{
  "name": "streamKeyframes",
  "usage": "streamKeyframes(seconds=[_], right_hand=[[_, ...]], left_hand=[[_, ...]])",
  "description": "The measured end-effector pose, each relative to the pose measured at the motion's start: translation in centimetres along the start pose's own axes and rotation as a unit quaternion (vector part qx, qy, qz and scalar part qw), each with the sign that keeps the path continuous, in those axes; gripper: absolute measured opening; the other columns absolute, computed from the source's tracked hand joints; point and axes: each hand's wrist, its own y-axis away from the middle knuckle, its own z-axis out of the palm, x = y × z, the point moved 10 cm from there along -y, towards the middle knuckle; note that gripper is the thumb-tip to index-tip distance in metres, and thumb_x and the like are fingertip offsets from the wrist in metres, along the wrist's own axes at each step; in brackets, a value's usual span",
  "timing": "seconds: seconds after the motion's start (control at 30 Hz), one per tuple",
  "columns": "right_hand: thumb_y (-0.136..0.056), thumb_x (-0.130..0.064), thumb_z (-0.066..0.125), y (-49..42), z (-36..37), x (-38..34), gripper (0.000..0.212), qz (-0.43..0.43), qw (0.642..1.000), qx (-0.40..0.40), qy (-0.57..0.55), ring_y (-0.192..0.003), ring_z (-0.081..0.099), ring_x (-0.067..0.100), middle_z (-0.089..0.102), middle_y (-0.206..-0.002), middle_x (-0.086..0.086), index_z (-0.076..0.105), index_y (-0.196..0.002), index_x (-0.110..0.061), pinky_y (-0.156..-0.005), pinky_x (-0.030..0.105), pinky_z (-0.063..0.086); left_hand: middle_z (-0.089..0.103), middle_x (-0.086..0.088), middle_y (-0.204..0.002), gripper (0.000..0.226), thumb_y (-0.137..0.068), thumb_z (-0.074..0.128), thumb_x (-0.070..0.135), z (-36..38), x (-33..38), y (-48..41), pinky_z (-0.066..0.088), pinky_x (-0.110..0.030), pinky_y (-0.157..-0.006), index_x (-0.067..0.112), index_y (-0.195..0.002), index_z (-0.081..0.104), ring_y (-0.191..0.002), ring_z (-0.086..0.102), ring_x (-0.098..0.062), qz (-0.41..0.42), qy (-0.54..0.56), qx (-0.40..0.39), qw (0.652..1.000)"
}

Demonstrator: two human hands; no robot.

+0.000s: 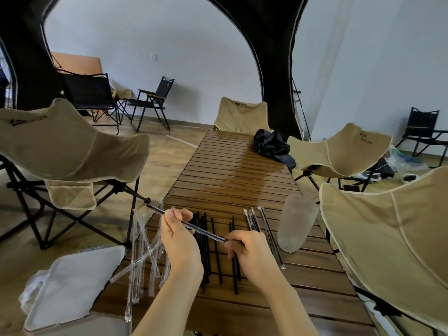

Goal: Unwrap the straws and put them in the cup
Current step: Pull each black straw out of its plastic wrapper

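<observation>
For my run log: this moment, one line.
left hand, right hand: pinch one straw | cup: empty | bare straws: on table

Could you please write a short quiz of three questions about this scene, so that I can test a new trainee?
1. True or false: the bare black straws lie on the table, not in the cup.
2. Where do the empty wrappers lie? A) at the table's left edge; B) inside the cup; C) on the black bag.
3. What do the left hand and the right hand hold between them?

Key: 1 true; 2 A; 3 one wrapped straw, its black end poking out beyond the left hand.
</observation>
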Motion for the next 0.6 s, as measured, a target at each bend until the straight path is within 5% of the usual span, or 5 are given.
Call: streamKeyframes(seconds=[0.2, 0.4, 0.6], right_hand=[[-0.094, -0.018, 0.051, -0.3, -0.8, -0.1, 0.02, -0.009, 1.0, 0.01, 0.01, -0.066, 0.058, 0.004, 0.058, -0.067, -0.012, 0.068, -0.084, -0.016, -0.067, 0.013, 0.046], [-0.095, -0.014, 0.05, -1.0, -1.3, 1.4, 0.019, 0.003, 1.0, 0.015, 0.018, -0.07, 0.056, 0.001, 0.06, -0.075, -0.009, 0.068, -0.091, -0.014, -0.07, 0.008, 0.041], [-0.094, -0.017, 0.052, -0.9, -2.4, 3.2, 0.016, 0.01, 0.999, 0.031, 0.038, -0.069, 0.058, 0.002, 0.061, -0.073, -0.014, 0.067, -0.09, -0.02, -0.067, 0.007, 0.041]], left_hand=[[0.057, 0.008, -0.079, 0.035, -0.104, 0.025, 0.031, 0.2, -1.0, 0.5, 0.039, -0.033, -0.08, 0.023, -0.078, 0.047, -0.085, 0.054, -0.011, -0.028, 0.009, -0.009, 1.0], [0.061, 0.009, -0.1, 0.03, -0.102, 0.034, 0.034, 0.0, -0.7, -0.7, 0.038, -0.039, -0.098, 0.028, -0.091, 0.061, -0.103, 0.054, -0.014, -0.034, -0.042, -0.043, 0.998], [0.068, -0.004, -0.098, 0.023, -0.097, 0.047, 0.028, -1.8, 0.8, -2.1, 0.049, -0.039, -0.092, 0.027, -0.094, 0.069, -0.095, 0.061, -0.021, -0.007, -0.079, -0.068, 0.995]])
